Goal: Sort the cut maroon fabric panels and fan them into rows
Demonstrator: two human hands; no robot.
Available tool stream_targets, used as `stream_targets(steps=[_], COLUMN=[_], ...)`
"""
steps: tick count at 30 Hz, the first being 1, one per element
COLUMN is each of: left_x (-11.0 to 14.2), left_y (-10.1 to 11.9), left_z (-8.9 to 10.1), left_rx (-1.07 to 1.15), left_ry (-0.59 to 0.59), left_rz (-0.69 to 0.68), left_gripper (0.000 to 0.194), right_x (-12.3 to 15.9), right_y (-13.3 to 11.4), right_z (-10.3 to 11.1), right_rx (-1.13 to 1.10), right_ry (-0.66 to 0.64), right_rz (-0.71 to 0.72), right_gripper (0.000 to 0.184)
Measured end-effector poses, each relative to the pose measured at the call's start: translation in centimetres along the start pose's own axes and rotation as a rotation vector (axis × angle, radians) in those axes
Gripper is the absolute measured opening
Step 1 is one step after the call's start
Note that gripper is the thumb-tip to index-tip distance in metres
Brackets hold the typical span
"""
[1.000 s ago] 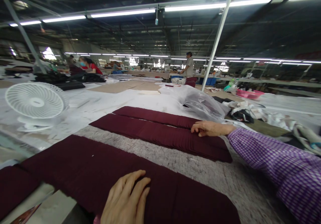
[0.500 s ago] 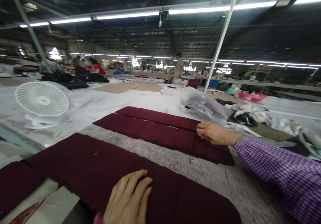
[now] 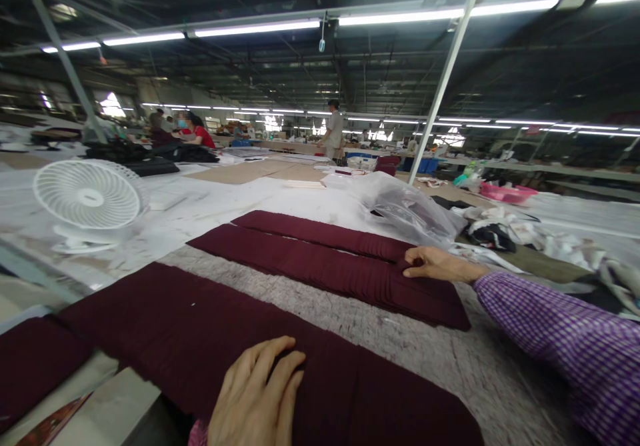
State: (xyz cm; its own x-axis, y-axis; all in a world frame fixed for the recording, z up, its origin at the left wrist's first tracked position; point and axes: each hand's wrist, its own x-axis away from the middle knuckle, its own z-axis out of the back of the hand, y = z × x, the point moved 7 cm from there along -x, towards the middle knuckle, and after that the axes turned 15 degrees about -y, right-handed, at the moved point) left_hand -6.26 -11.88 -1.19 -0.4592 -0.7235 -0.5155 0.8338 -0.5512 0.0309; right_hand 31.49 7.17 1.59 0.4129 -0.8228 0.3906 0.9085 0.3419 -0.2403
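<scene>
My left hand [image 3: 257, 393] lies flat with fingers spread on a broad, dark maroon fabric piece [image 3: 190, 326] along the near edge of the work surface. Beyond it are two long, narrow stacks of maroon cut fabric, the nearer stack [image 3: 295, 259] and the farther stack [image 3: 320, 233], side by side with a thin gap between them. At their right end my right hand [image 3: 433, 264] pinches a bit of maroon fabric between thumb and fingers; the edge there looks slightly raised. Its fingertips partly hide which layer is held.
A white fan [image 3: 90, 196] stands at the left. Clear plastic [image 3: 410, 209] lies behind the stacks, with mixed cloth scraps [image 3: 530, 233] to the right. A pink basin [image 3: 507, 193] sits farther back, near a slanted post [image 3: 445, 79]. Several people are in the background.
My right hand has shifted slightly right, its thumb and fingers now parted around the fabric. My left hand stays in place. A person in the background has moved left.
</scene>
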Motion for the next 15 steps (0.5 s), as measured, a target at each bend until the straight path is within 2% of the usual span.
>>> stream_targets(steps=[7, 15], left_x=[0.0, -0.1], left_y=[0.0, -0.1], left_z=[-0.1, -0.2], left_rx=[-0.007, -0.003], left_ry=[0.001, 0.017], left_rz=[-0.004, -0.001], left_gripper=[0.020, 0.020], right_x=[0.7, 1.6], right_y=[-0.2, 0.1], right_z=[0.0, 0.0], right_rx=[-0.203, -0.219], right_ry=[-0.152, -0.192], right_rz=[0.060, 0.063], right_gripper=[0.032, 0.031])
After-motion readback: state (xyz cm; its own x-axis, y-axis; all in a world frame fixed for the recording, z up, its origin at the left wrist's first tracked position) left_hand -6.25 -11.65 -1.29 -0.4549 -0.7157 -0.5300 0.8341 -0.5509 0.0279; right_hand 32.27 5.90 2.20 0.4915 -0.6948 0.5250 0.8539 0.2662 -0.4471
